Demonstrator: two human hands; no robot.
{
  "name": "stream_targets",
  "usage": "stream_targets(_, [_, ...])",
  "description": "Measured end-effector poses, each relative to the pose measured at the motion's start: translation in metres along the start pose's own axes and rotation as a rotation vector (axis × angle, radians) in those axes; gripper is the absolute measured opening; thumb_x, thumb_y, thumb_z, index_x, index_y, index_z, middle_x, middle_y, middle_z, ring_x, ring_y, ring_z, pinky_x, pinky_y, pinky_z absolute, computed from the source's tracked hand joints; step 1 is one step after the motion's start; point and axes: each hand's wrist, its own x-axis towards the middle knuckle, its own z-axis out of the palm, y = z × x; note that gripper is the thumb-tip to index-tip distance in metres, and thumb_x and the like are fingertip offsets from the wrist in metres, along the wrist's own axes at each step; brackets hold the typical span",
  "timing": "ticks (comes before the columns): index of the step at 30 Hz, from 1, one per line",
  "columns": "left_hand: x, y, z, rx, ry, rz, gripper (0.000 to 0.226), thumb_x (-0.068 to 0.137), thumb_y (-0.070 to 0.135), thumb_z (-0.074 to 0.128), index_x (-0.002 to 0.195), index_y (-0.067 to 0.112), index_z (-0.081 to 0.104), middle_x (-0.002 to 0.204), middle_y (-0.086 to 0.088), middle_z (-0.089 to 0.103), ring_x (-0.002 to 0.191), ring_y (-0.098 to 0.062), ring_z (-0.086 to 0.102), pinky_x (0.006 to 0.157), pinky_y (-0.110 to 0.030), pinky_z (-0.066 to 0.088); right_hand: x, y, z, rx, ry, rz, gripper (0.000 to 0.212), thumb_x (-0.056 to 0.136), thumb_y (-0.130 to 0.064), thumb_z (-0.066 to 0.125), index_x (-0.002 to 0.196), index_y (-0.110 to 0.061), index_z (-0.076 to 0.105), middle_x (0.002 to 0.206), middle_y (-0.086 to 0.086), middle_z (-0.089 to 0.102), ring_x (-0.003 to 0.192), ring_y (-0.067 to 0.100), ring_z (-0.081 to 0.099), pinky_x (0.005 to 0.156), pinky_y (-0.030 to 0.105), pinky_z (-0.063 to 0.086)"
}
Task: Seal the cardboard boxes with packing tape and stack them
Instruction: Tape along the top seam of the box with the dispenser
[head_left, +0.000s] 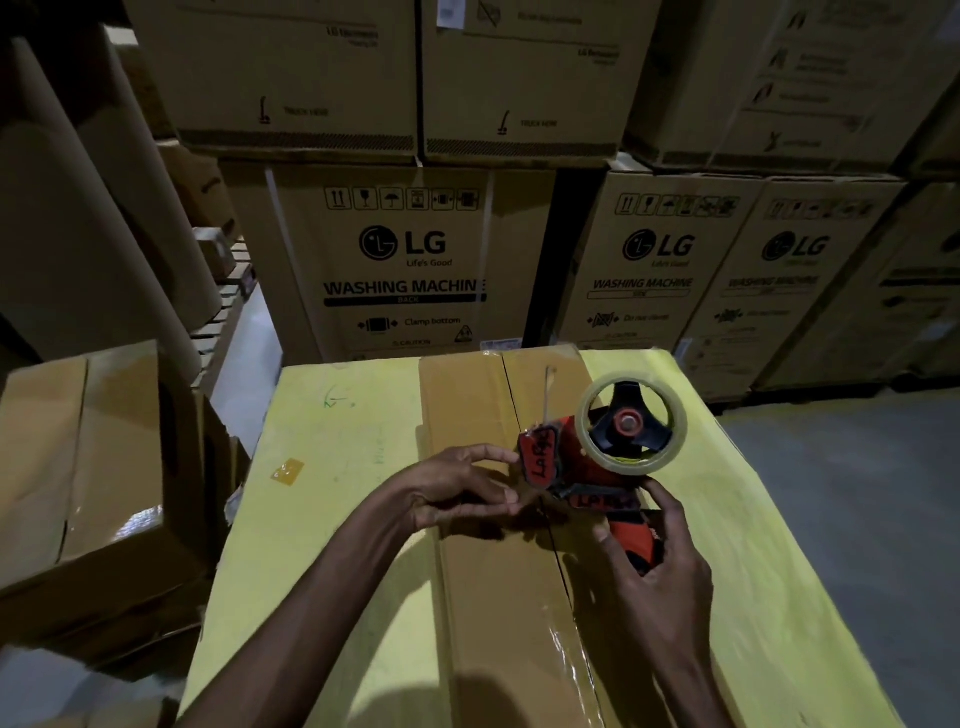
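A long brown cardboard box (478, 545) lies on a yellow table (332, 467), its centre seam running away from me. Clear tape shines on the near part of the seam (566, 660). My right hand (660, 571) grips the handle of a red tape dispenser (582, 462), which carries a roll of clear tape (632, 422) and hovers over the seam. At the dispenser's front end, the fingertips of my left hand (457, 488) pinch the loose end of the tape.
Taped brown boxes (83, 467) are stacked at the left, beside the table. Large LG washing machine cartons (405, 260) form a wall behind the table. Brown paper rolls (78, 218) lean at the far left. Grey floor (841, 509) shows at the right.
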Motion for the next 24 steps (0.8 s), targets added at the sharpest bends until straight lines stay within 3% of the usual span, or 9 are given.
stream_targets(2, [0.011,0.017,-0.008,0.136,0.013,0.017,0.051,0.088,-0.025,0.059,0.133,-0.001,0.054,0.109,-0.035,0.07,0.101,-0.042,0.071,0.085,-0.042,0.062,0.01,-0.004,0.004,0.014,-0.02,0.013,0.077,0.084,-0.029,0.083,0.145,-0.044,0.039,0.116,-0.008,0.065,0.097,0.016,0.068,0.088,0.034,0.054])
stream_targets(5, [0.028,0.05,-0.018,0.348,0.087,0.034,0.036,0.089,-0.024,0.057,0.116,-0.001,0.059,0.088,-0.028,0.073,0.082,-0.033,0.074,0.07,-0.032,0.061,0.025,-0.005,0.009,0.004,-0.053,0.032,0.083,0.082,-0.032,0.085,0.141,-0.052,0.03,0.115,-0.005,0.066,0.097,0.022,0.069,0.085,0.037,0.054])
stream_targets(8, [0.045,0.082,-0.023,0.453,0.122,0.027,0.032,0.09,-0.022,0.058,0.112,0.002,0.06,0.09,-0.027,0.072,0.071,-0.026,0.073,0.057,-0.027,0.061,0.04,-0.005,0.018,0.035,-0.07,0.066,0.087,0.082,-0.029,0.085,0.139,-0.056,0.025,0.112,-0.007,0.066,0.1,0.022,0.067,0.085,0.037,0.054])
stream_targets(11, [0.07,0.107,-0.025,0.631,0.227,0.093,0.03,0.09,-0.017,0.061,0.103,0.009,0.064,0.087,-0.016,0.069,0.064,-0.016,0.067,0.053,-0.024,0.056,0.061,-0.007,0.029,0.052,-0.117,0.074,0.092,0.083,-0.025,0.085,0.143,-0.055,0.022,0.111,-0.02,0.06,0.103,0.02,0.066,0.09,0.044,0.057])
stream_targets(14, [0.098,0.124,-0.03,0.77,0.258,0.193,0.028,0.09,0.001,0.075,0.117,0.007,0.068,0.092,-0.009,0.068,0.076,-0.016,0.065,0.059,-0.024,0.055,0.084,-0.011,0.037,0.013,-0.247,0.041,0.094,0.088,-0.024,0.08,0.148,-0.056,0.015,0.134,-0.012,0.057,0.122,0.019,0.058,0.103,0.046,0.051])
stream_targets(16, [0.114,0.135,-0.038,0.82,0.211,0.265,0.04,0.085,0.014,0.082,0.12,0.004,0.067,0.102,-0.009,0.068,0.087,-0.02,0.066,0.065,-0.026,0.057,0.098,-0.015,0.044,-0.027,-0.351,-0.016,0.094,0.094,-0.027,0.073,0.156,-0.05,0.007,0.158,-0.012,0.039,0.137,0.01,0.043,0.114,0.041,0.04])
stream_targets(19, [0.133,0.151,-0.056,0.856,0.14,0.317,0.031,0.092,0.007,0.073,0.122,0.004,0.063,0.114,-0.012,0.067,0.099,-0.027,0.067,0.079,-0.038,0.061,0.123,-0.021,0.061,-0.045,-0.392,-0.069,0.088,0.099,-0.026,0.065,0.161,-0.043,0.004,0.165,-0.017,0.023,0.14,-0.004,0.025,0.117,0.032,0.03])
stream_targets(21, [0.144,0.162,-0.067,0.873,0.128,0.308,0.038,0.094,0.006,0.071,0.13,0.005,0.059,0.125,-0.016,0.063,0.111,-0.032,0.065,0.09,-0.047,0.061,0.138,-0.024,0.073,-0.059,-0.401,-0.039,0.088,0.101,-0.026,0.063,0.162,-0.042,0.001,0.167,-0.014,0.02,0.144,0.001,0.024,0.117,0.031,0.029])
stream_targets(24, [0.158,0.177,-0.075,0.888,0.075,0.332,0.038,0.093,-0.002,0.069,0.124,0.015,0.057,0.122,-0.012,0.062,0.105,-0.027,0.065,0.079,-0.036,0.059,0.155,-0.031,0.088,-0.125,-0.432,-0.013,0.09,0.103,-0.026,0.06,0.162,-0.04,-0.006,0.17,-0.007,0.011,0.152,0.016,0.024,0.112,0.031,0.029])
